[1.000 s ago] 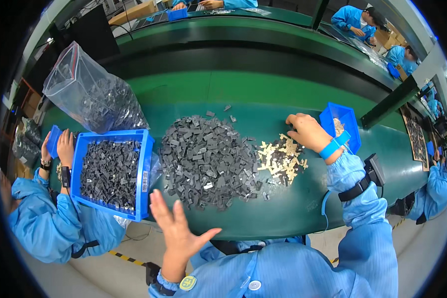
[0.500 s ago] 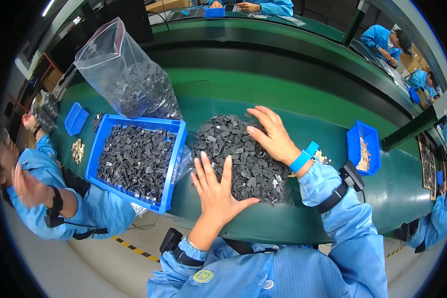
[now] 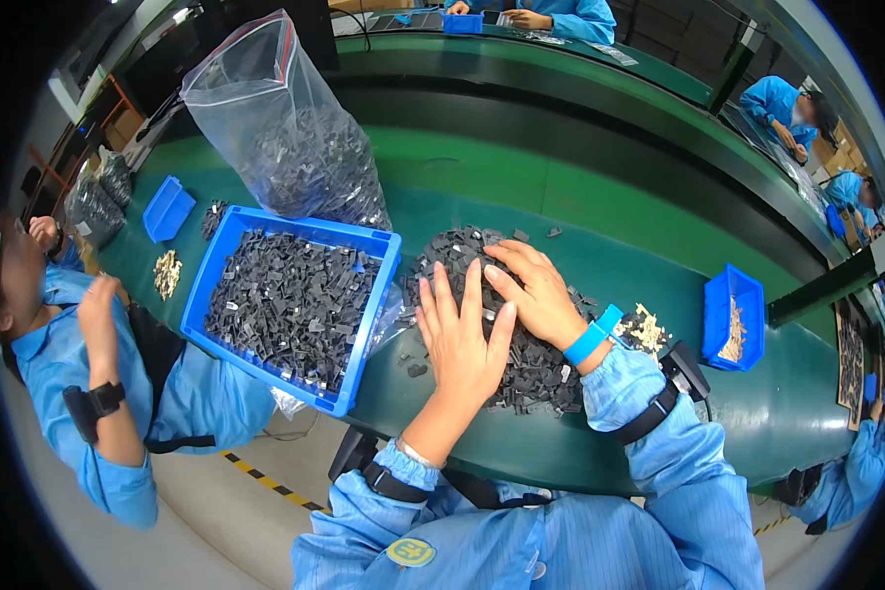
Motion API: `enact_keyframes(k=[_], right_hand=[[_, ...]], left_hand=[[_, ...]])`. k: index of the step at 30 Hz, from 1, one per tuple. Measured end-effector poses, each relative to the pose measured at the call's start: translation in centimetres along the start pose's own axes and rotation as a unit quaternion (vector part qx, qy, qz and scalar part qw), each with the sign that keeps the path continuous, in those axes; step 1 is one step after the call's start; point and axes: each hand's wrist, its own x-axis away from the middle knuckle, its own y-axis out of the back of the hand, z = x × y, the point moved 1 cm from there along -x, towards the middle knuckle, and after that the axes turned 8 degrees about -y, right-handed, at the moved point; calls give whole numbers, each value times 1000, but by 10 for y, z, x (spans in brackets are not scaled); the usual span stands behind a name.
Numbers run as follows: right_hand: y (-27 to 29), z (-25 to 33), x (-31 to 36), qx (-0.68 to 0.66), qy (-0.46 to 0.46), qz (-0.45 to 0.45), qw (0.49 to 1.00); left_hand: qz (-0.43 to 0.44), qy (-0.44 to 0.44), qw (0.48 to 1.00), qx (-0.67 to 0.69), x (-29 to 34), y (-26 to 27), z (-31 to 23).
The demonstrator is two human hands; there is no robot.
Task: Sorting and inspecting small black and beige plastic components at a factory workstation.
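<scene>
A loose heap of small dark grey plastic pieces (image 3: 541, 379) lies on the green table in front of me. My left hand (image 3: 462, 339) rests on the heap's left side, fingers stretched out and thumb apart. Across the upper part of the heap lies my right hand (image 3: 539, 300), its fingers extended toward the left hand and almost touching it. Both hands are open, and neither grips a piece that I can see. The palms hide part of the heap. To the left stands a blue tray (image 3: 371, 324) filled with the same kind of grey pieces.
Behind the tray stands a clear zip bag (image 3: 310, 147) of grey pieces. Beige pieces (image 3: 644, 332) lie beside my right wrist, near a small blue bin (image 3: 747, 295). Another blue bin (image 3: 169, 208) and beige pieces (image 3: 167, 273) are farther left. A co-worker (image 3: 79, 324) sits at the left.
My hands have come closer together over the heap, the left moving up onto it. The view has shifted slightly. The co-worker at the left has changed arm position.
</scene>
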Motion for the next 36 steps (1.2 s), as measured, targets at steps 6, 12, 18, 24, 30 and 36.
enact_keyframes(k=[6,12,18,24,30,36], right_hand=[[-7,5,-4,-93,-24,-22,995],[-14,15,-5,-174,-52,-58,982],[-22,11,-7,-267,-98,-70,956],[-18,28,-4,-451,-189,-55,870],[-13,37,0,-522,-215,-102,819],[1,51,0,-544,-173,-156,806]], left_hand=[[-76,19,996,31,-17,-18,3],[-155,30,973,167,-25,-22,8],[-195,89,936,280,-35,-25,2],[-238,154,862,421,-41,-32,2],[-233,196,819,485,-48,-23,-14],[-245,151,823,490,-57,-12,-28]])
